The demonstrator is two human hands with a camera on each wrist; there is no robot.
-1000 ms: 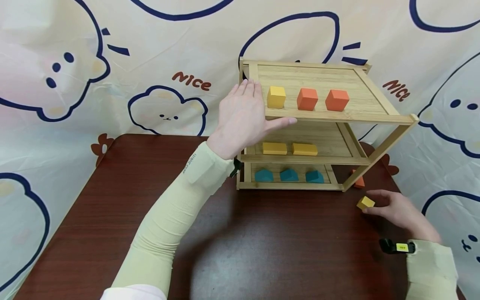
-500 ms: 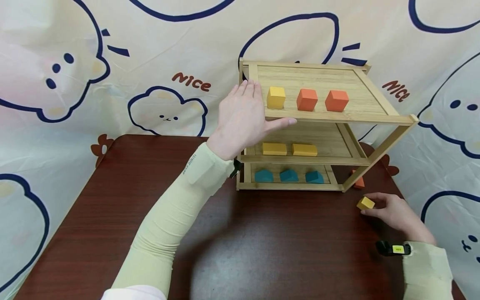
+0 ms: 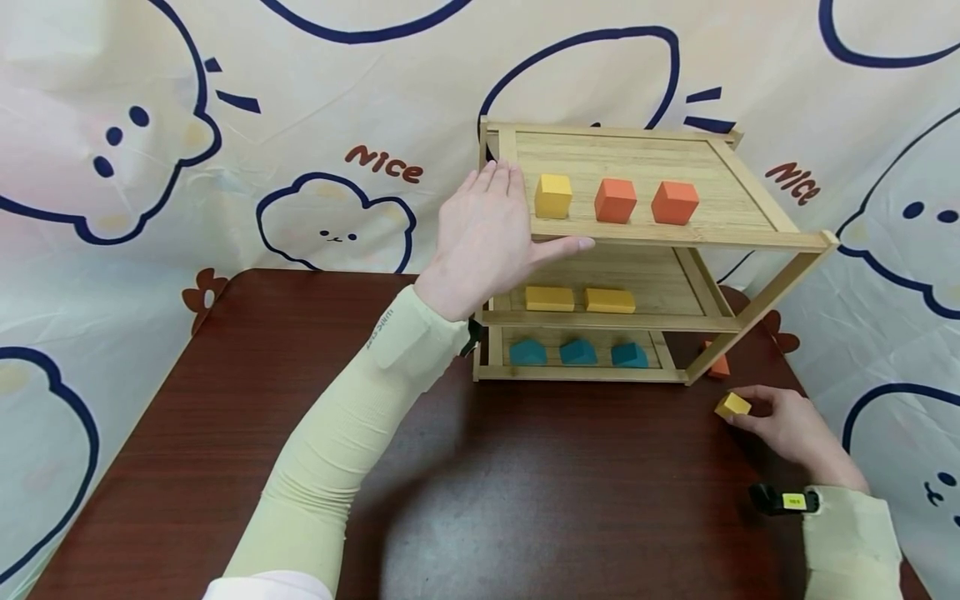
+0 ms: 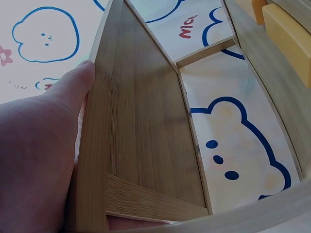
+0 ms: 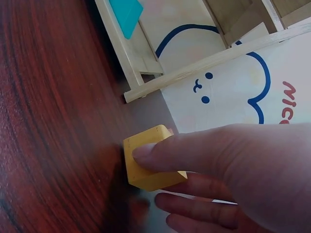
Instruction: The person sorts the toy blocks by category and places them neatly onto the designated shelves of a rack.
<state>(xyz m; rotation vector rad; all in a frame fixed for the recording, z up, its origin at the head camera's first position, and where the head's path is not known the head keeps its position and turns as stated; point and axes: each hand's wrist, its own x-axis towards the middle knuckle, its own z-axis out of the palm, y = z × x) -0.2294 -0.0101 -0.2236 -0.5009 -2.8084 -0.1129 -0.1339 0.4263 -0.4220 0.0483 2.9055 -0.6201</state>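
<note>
My right hand (image 3: pixel 802 429) pinches a yellow block (image 3: pixel 732 406) between thumb and fingers, low over the table beside the rack's front right leg. The right wrist view shows the thumb across one face of this yellow block (image 5: pixel 155 167). My left hand (image 3: pixel 487 225) rests with straight fingers on the left end of the wooden rack's (image 3: pixel 630 236) top shelf. Its thumb (image 4: pixel 77 82) lies along the front edge. On the top shelf stand a yellow cube (image 3: pixel 552 197) and two orange cubes, one in the middle (image 3: pixel 615 201) and one to the right (image 3: pixel 675 203).
Two yellow blocks (image 3: pixel 549 298) lie on the middle shelf. Three blue blocks (image 3: pixel 578 351) line the bottom one. An orange block (image 3: pixel 717 365) sits partly hidden behind the rack's right leg. A printed cloth (image 3: pixel 330 100) hangs behind the dark wooden table (image 3: pixel 570 500).
My right hand and forearm have shifted slightly left, still pinching the yellow block. The left hand has stayed on the rack.
</note>
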